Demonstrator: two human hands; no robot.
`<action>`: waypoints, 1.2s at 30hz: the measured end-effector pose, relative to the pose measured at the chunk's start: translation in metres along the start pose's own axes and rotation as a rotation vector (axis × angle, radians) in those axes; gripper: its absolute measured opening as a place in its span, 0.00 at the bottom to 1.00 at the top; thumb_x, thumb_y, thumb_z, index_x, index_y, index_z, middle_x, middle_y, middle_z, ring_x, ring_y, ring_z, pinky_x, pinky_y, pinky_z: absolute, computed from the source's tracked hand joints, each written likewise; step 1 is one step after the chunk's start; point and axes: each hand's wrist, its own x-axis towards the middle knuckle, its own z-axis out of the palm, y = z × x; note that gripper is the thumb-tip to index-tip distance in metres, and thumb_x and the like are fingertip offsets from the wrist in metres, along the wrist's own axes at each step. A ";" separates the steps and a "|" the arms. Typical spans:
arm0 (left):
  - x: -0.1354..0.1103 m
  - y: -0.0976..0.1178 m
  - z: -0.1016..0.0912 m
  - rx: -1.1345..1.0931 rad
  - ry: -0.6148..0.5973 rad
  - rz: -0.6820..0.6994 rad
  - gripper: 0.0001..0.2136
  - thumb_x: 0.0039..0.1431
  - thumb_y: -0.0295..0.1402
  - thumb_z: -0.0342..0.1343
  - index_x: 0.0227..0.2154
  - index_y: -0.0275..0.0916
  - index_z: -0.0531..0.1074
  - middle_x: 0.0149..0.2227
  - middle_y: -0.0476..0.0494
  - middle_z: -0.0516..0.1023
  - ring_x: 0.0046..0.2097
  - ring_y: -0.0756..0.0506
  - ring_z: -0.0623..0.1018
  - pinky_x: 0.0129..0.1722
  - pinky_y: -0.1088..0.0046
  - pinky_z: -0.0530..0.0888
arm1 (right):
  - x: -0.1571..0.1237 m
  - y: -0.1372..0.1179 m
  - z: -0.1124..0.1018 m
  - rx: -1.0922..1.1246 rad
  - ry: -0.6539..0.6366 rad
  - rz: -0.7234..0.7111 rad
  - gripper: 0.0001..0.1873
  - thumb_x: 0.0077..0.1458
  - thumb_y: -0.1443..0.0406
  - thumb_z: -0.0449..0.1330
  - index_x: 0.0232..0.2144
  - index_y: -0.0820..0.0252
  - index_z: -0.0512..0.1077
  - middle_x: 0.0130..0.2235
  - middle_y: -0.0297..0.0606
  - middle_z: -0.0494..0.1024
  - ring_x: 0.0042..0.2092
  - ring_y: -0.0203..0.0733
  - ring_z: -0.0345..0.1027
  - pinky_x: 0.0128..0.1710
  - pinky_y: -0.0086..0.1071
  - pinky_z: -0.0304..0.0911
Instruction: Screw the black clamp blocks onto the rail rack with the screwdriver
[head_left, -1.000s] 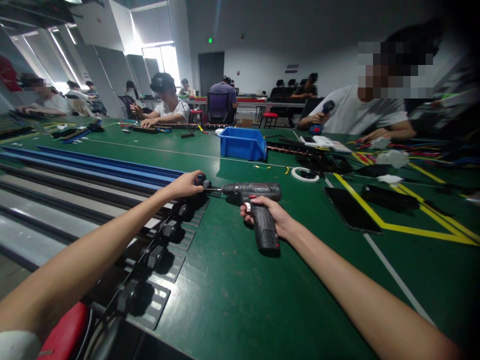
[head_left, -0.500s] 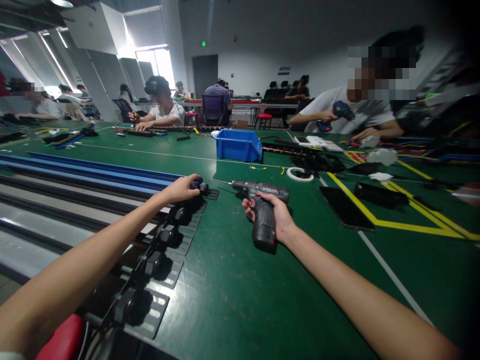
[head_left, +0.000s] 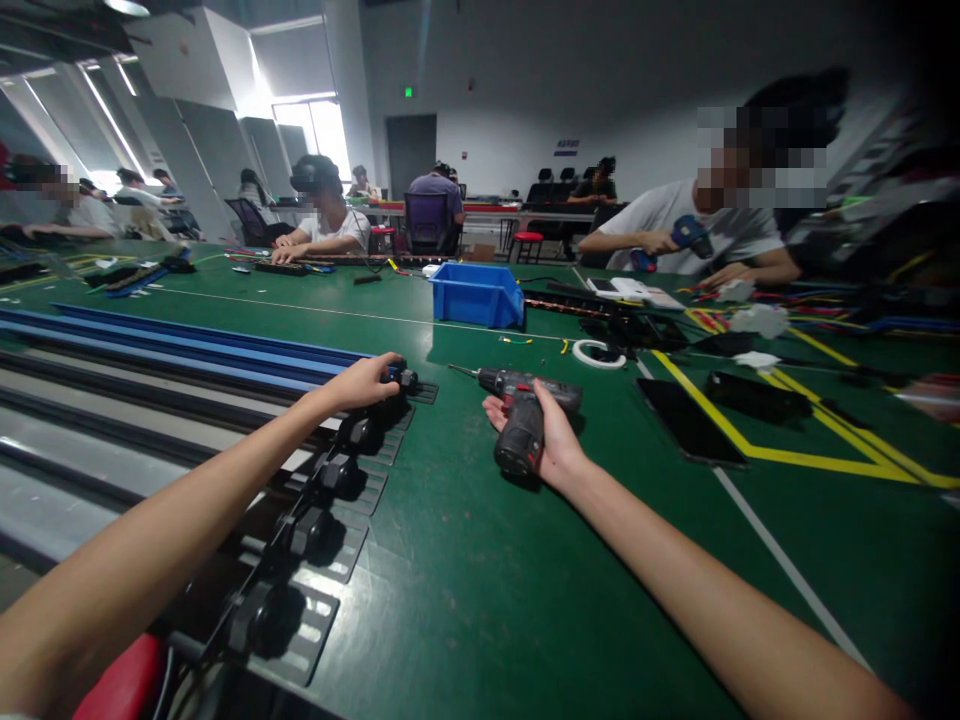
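Observation:
My right hand (head_left: 561,445) is around the handle of a black and grey cordless drill (head_left: 525,425). A long thin bit (head_left: 463,371) points left from its chuck; the handle is tilted towards me, low over the green table. My left hand (head_left: 367,381) grips the end of the farthest bar, its fingers bent over a black hexagonal end fitting (head_left: 407,379); the fingertips are partly hidden. Nearer to me, more bars end in similar black fittings (head_left: 341,474) with slotted flat brackets (head_left: 369,492). The farthest bars (head_left: 187,343) have blue faces.
Beyond the drill stand a blue bin (head_left: 476,297) and a white tape roll (head_left: 598,354). A dark flat panel (head_left: 690,420) lies to the right near yellow tape lines. Across the table, a co-worker (head_left: 697,235) holds a blue drill. A red stool (head_left: 124,685) is at lower left.
The drill has tipped, its handle swinging up and left, and its bit has shifted slightly right. My right hand has turned with it. My left hand stays at the bar's end.

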 end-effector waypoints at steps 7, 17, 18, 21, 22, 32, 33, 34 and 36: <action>0.000 -0.001 0.000 -0.022 0.001 0.018 0.29 0.58 0.44 0.53 0.59 0.35 0.65 0.42 0.40 0.78 0.40 0.42 0.77 0.39 0.71 0.69 | -0.004 -0.021 -0.005 -0.367 -0.011 0.101 0.29 0.65 0.46 0.48 0.46 0.68 0.72 0.36 0.54 0.81 0.34 0.48 0.79 0.32 0.37 0.76; -0.002 -0.014 -0.022 0.181 0.095 -0.074 0.23 0.67 0.48 0.40 0.36 0.36 0.75 0.32 0.38 0.78 0.35 0.42 0.77 0.35 0.71 0.65 | -0.002 -0.046 -0.007 -0.569 0.161 -0.107 0.15 0.57 0.60 0.64 0.41 0.67 0.76 0.35 0.45 0.80 0.27 0.37 0.72 0.22 0.25 0.67; -0.003 -0.020 -0.024 0.217 0.095 -0.094 0.23 0.67 0.47 0.41 0.34 0.36 0.75 0.30 0.38 0.78 0.34 0.42 0.76 0.33 0.71 0.64 | -0.004 -0.049 -0.007 -0.610 0.193 -0.118 0.16 0.56 0.60 0.65 0.40 0.68 0.76 0.34 0.45 0.80 0.26 0.37 0.71 0.20 0.25 0.65; -0.003 -0.038 -0.028 0.257 0.071 -0.118 0.21 0.64 0.46 0.45 0.31 0.36 0.76 0.29 0.39 0.77 0.31 0.44 0.74 0.31 0.72 0.62 | -0.009 -0.049 -0.007 -0.745 0.240 -0.140 0.19 0.53 0.57 0.66 0.38 0.70 0.77 0.30 0.44 0.79 0.23 0.36 0.67 0.17 0.25 0.58; -0.003 -0.044 -0.028 0.251 0.046 -0.124 0.20 0.63 0.46 0.46 0.30 0.36 0.76 0.28 0.40 0.77 0.30 0.44 0.74 0.30 0.72 0.61 | -0.009 -0.047 -0.008 -0.796 0.242 -0.159 0.20 0.52 0.56 0.66 0.38 0.70 0.77 0.29 0.43 0.78 0.23 0.35 0.66 0.17 0.25 0.56; 0.001 -0.066 -0.022 0.128 -0.069 -0.104 0.25 0.63 0.48 0.41 0.22 0.36 0.73 0.20 0.44 0.69 0.25 0.46 0.69 0.27 0.72 0.59 | -0.026 -0.019 -0.003 -1.574 0.206 -0.638 0.36 0.51 0.50 0.64 0.57 0.63 0.67 0.56 0.52 0.71 0.57 0.57 0.66 0.58 0.49 0.59; 0.001 -0.066 -0.022 0.126 -0.072 -0.105 0.25 0.63 0.48 0.41 0.22 0.36 0.73 0.20 0.45 0.68 0.25 0.46 0.69 0.27 0.72 0.59 | -0.034 -0.016 0.005 -1.638 0.191 -0.753 0.37 0.51 0.51 0.64 0.59 0.62 0.66 0.60 0.53 0.66 0.61 0.59 0.60 0.61 0.51 0.55; 0.001 -0.066 -0.022 0.125 -0.075 -0.108 0.25 0.63 0.48 0.41 0.22 0.36 0.73 0.20 0.45 0.68 0.25 0.46 0.68 0.27 0.72 0.59 | -0.041 -0.012 0.014 -1.679 0.172 -0.876 0.38 0.51 0.52 0.64 0.60 0.61 0.64 0.64 0.52 0.60 0.65 0.60 0.54 0.64 0.52 0.51; 0.001 -0.064 -0.023 0.125 -0.078 -0.123 0.25 0.62 0.48 0.42 0.22 0.36 0.73 0.20 0.44 0.69 0.25 0.46 0.69 0.28 0.72 0.60 | -0.051 0.001 0.034 -1.688 0.089 -1.042 0.37 0.55 0.55 0.62 0.63 0.59 0.59 0.67 0.50 0.53 0.68 0.56 0.47 0.66 0.50 0.47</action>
